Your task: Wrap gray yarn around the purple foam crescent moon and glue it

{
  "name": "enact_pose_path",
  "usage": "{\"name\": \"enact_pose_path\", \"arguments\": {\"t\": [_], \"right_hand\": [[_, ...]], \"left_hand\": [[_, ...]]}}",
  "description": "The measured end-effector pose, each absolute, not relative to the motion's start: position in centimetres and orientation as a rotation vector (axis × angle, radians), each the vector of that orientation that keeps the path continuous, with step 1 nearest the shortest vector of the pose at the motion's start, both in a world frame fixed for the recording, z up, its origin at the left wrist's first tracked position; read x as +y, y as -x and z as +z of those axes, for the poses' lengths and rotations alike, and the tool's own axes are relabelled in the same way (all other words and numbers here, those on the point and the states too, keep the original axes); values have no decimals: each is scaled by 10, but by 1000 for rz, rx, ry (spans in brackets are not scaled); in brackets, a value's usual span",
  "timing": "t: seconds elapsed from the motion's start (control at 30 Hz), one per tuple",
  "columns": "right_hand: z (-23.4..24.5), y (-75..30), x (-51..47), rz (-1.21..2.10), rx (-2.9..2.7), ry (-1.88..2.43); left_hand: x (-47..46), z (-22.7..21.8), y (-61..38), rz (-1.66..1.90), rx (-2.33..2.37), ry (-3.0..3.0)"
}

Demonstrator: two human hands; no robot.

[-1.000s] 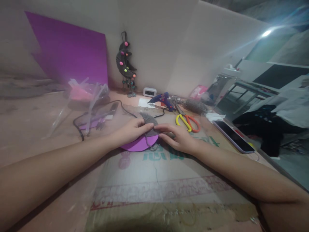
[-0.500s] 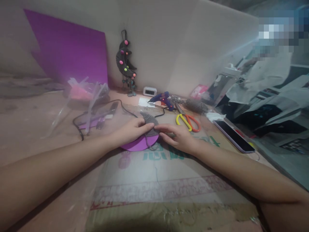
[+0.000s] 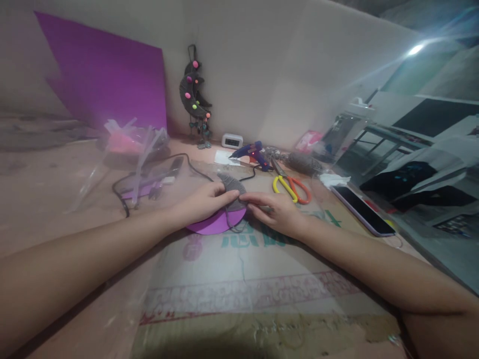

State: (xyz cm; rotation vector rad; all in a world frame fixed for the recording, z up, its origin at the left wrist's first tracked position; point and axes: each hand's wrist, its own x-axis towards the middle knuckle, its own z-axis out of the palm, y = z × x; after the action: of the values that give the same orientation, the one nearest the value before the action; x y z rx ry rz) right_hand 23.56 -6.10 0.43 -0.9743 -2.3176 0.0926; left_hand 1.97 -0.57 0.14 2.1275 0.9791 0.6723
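Note:
A purple foam crescent [image 3: 217, 223], partly wrapped in grey yarn [image 3: 232, 185], lies on flattened cardboard [image 3: 247, 269]. My left hand [image 3: 204, 202] rests on its top, fingers pressed down on the wrapped yarn. Against the crescent's right edge, my right hand [image 3: 275, 212] pinches a strand of the grey yarn, its other fingers curled on the cardboard. A loose loop of yarn trails below the crescent.
Yellow and orange scissors [image 3: 290, 187] and a blue glue gun [image 3: 250, 152] with a black cord lie behind the hands. A phone [image 3: 361, 209] sits at right. A purple sheet [image 3: 105, 80], a decorated yarn moon [image 3: 194, 97], a small clock [image 3: 232, 141] and plastic bags [image 3: 130, 142] stand at the back.
Both hands stay on the crescent almost unmoved. A person who showed at the far right half a second ago is gone from view.

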Motion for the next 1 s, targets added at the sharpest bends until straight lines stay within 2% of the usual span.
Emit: {"name": "enact_pose_path", "arguments": {"t": [0.37,1.0], "right_hand": [[9,-235,-65,241,-2216,949],[7,-235,-60,131,-2293,944]], "left_hand": [[-8,7,-20,676,1081,-2009],[-4,0,-20,668,1051,-1996]]}}
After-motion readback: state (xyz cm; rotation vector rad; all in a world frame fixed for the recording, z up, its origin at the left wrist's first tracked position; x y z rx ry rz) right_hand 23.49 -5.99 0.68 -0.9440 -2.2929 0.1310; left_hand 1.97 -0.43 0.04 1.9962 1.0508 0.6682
